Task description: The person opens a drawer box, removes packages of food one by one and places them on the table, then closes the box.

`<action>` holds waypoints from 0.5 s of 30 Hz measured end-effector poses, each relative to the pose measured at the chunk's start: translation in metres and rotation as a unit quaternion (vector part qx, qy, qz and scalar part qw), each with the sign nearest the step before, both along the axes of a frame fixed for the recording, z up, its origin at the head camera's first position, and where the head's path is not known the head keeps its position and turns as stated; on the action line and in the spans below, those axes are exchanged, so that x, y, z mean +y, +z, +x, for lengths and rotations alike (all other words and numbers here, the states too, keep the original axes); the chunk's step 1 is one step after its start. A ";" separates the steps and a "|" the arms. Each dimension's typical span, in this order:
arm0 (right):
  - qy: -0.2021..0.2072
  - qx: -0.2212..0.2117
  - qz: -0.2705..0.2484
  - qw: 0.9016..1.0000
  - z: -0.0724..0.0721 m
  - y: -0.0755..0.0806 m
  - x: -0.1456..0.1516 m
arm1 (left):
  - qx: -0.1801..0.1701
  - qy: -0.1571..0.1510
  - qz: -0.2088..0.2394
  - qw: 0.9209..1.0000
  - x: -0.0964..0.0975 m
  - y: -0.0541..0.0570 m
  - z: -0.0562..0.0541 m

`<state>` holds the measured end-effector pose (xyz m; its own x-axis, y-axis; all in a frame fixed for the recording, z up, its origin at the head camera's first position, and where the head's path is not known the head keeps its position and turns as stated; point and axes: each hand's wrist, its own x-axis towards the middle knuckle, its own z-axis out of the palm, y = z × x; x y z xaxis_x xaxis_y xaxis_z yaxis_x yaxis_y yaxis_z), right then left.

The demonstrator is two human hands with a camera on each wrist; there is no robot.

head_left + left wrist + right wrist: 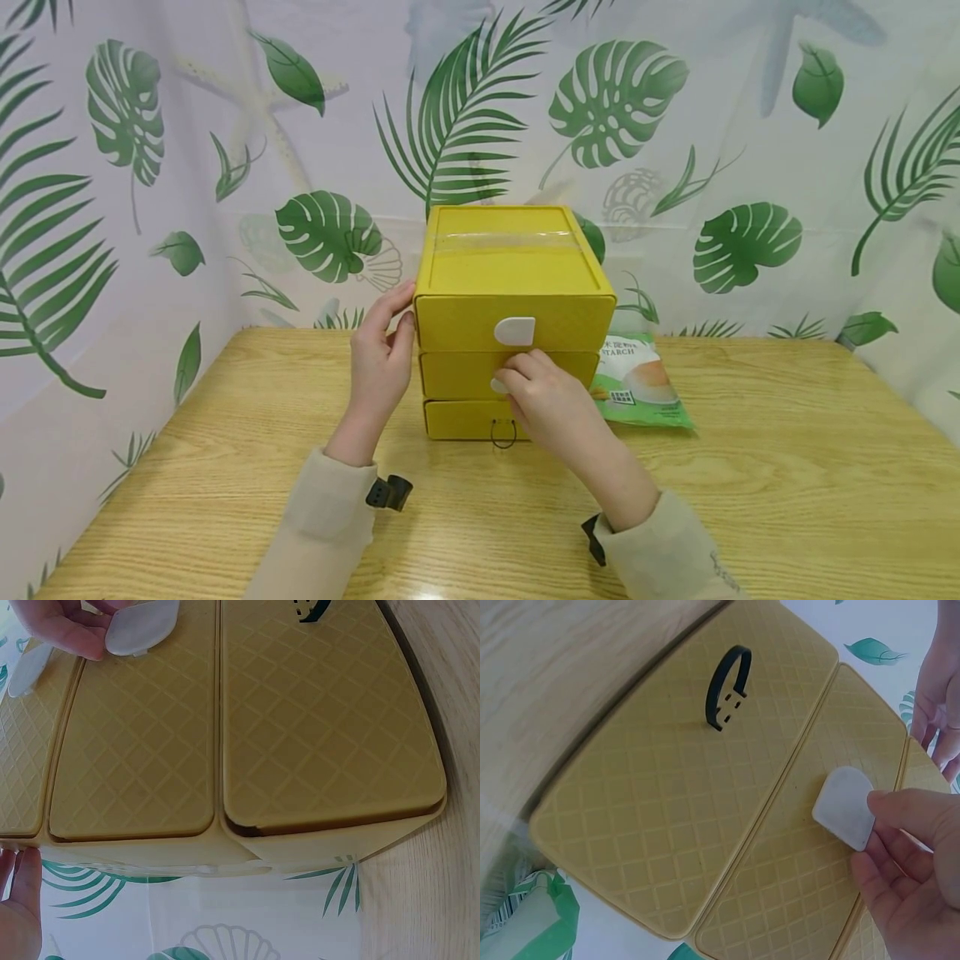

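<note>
A yellow three-drawer storage box (517,275) stands on the table, its quilted drawer fronts closed. My right hand (551,408) is at the middle drawer, pinching its white handle (845,806) between the thumb and curled fingers. Another white handle (515,331) sits on the top drawer, and a thin black loop (729,688) hangs from the bottom one. Against the box's upper left side rests my left hand (381,367), fingers reaching back along the wall. Only part of that hand shows in the left wrist view.
A green and white starch bag (645,383) lies to the right of the box, partly behind it. Clear tape (510,241) crosses the box's top. Behind the wooden table (787,467) hangs a leaf-printed cloth (480,108).
</note>
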<state>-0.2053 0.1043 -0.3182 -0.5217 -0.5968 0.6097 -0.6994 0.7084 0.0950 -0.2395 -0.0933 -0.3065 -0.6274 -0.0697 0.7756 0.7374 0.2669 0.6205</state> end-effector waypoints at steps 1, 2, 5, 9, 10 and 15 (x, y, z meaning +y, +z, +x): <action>0.000 0.001 0.000 1.000 0.000 0.000 0.000 | 0.001 0.000 0.000 1.000 0.000 0.000 0.000; 0.000 0.002 -0.001 1.000 0.000 0.000 0.000 | 0.002 0.001 0.000 1.000 0.000 0.000 0.000; -0.002 0.004 -0.001 1.000 0.001 -0.001 -0.001 | 0.003 0.000 0.000 1.000 0.000 0.000 0.000; -0.006 0.002 0.000 1.000 0.001 -0.001 -0.001 | 0.002 0.000 -0.001 1.000 0.000 0.000 0.000; -0.007 0.002 -0.001 1.000 0.001 -0.001 -0.001 | 0.001 0.001 -0.002 1.000 0.000 0.000 0.000; -0.007 0.001 -0.004 1.000 0.002 -0.001 -0.002 | -0.007 0.001 -0.002 1.000 0.000 -0.001 0.000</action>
